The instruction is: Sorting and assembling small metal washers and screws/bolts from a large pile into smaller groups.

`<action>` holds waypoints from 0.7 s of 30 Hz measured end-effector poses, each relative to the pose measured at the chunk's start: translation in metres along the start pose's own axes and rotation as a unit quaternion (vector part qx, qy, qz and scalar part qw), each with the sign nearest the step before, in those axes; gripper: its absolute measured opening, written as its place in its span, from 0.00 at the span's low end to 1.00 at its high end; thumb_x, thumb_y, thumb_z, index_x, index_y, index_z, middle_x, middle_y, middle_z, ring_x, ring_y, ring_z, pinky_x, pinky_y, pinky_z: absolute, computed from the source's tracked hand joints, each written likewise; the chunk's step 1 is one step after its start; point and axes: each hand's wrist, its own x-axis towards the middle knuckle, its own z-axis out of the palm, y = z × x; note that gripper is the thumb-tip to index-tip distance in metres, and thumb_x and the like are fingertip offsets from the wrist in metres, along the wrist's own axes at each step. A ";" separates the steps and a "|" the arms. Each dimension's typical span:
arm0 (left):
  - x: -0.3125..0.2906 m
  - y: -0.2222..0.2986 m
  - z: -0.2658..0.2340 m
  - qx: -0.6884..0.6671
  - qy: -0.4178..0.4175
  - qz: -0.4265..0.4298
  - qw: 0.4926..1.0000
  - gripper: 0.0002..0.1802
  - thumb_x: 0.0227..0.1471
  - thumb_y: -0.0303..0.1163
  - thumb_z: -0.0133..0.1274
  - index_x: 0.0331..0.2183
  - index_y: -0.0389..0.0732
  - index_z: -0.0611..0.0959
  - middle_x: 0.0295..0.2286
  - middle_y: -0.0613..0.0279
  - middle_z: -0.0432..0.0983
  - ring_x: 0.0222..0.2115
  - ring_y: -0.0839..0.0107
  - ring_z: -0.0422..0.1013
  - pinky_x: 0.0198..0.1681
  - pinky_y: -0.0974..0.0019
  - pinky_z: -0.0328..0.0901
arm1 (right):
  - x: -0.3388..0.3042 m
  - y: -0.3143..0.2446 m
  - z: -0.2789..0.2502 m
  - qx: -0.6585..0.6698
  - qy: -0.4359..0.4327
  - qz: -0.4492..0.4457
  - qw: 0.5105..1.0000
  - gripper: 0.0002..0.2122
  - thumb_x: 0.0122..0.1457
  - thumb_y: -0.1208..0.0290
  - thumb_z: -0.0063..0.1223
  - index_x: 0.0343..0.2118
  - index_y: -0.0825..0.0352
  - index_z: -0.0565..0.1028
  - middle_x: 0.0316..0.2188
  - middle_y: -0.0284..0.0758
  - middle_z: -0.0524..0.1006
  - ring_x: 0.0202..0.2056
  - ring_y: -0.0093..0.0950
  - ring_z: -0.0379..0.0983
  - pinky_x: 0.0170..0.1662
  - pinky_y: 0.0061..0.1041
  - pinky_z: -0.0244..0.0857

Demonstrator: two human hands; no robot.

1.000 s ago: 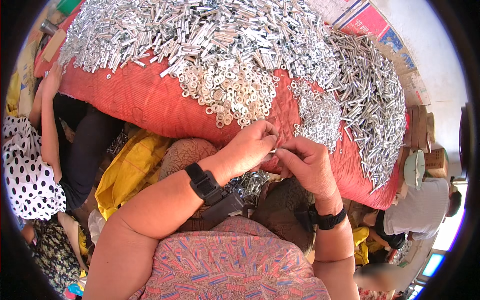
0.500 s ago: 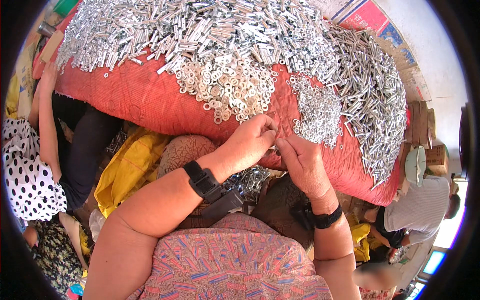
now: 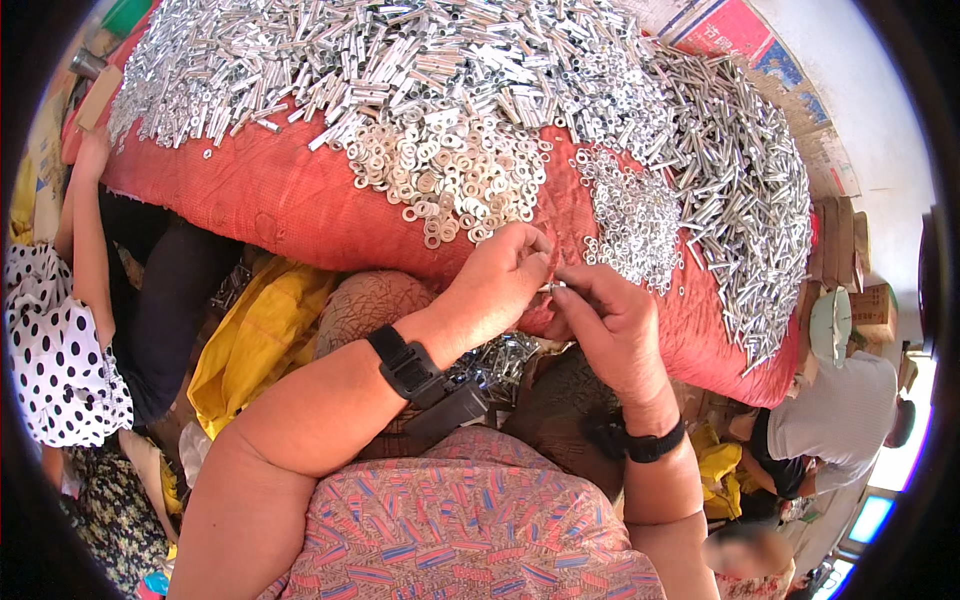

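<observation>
Both my hands meet at the near edge of a red woven sack-like surface (image 3: 270, 205). My left hand (image 3: 505, 268) is closed, thumb and fingers pinched together. My right hand (image 3: 612, 315) is also closed, its thumb and forefinger pinching near the left fingertips. A small shiny metal piece (image 3: 550, 287) shows between the fingertips of both hands; its exact kind is too small to make out. Just beyond the left hand lies a pile of flat washers (image 3: 455, 180). Past the right hand spreads a pile of smaller rings (image 3: 640, 220).
Metal sleeves (image 3: 430, 60) cover the far side, and slim metal pins (image 3: 750, 190) the right. Beside my knees lies a yellow sack (image 3: 255, 340), with loose metal parts (image 3: 500, 360) below my hands. People sit left, in a dotted top (image 3: 60, 350), and right, in grey (image 3: 835, 410).
My right hand has turned slightly and its fingers have spread a little from the fist-like pinch, so the small metal piece shows more clearly. The left hand has barely shifted.
</observation>
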 end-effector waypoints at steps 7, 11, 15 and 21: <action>-0.003 -0.002 0.004 0.001 0.012 0.054 0.998 0.07 0.62 0.32 0.45 0.40 0.41 0.72 0.22 0.72 0.68 0.16 0.86 0.59 0.15 0.78 0.54 | 0.003 0.005 -0.003 -0.097 -0.011 0.017 0.995 0.08 0.61 0.72 0.55 0.29 0.72 0.75 0.18 0.28 0.73 0.23 0.18 0.69 0.26 0.20 0.64; -0.002 -0.002 0.001 0.027 0.008 0.064 0.998 0.07 0.61 0.31 0.45 0.40 0.41 0.72 0.23 0.72 0.68 0.17 0.86 0.60 0.15 0.79 0.55 | 0.002 -0.003 0.007 -0.034 0.052 0.009 0.998 0.14 0.64 0.65 0.50 0.30 0.73 0.77 0.18 0.29 0.73 0.19 0.17 0.67 0.23 0.19 0.61; 0.001 -0.014 0.002 0.073 0.056 0.153 0.984 0.08 0.61 0.32 0.45 0.41 0.41 0.72 0.24 0.72 0.67 0.16 0.85 0.60 0.15 0.78 0.54 | -0.003 -0.007 0.005 -0.003 0.076 0.012 0.997 0.24 0.67 0.54 0.40 0.30 0.74 0.79 0.16 0.31 0.74 0.14 0.18 0.65 0.19 0.18 0.59; -0.004 0.003 0.004 -0.064 0.011 0.021 0.998 0.07 0.62 0.32 0.43 0.42 0.42 0.70 0.25 0.71 0.67 0.14 0.86 0.58 0.13 0.78 0.52 | -0.006 0.001 -0.004 -0.005 0.033 0.105 0.994 0.18 0.66 0.60 0.46 0.32 0.72 0.79 0.19 0.31 0.76 0.17 0.15 0.66 0.21 0.15 0.59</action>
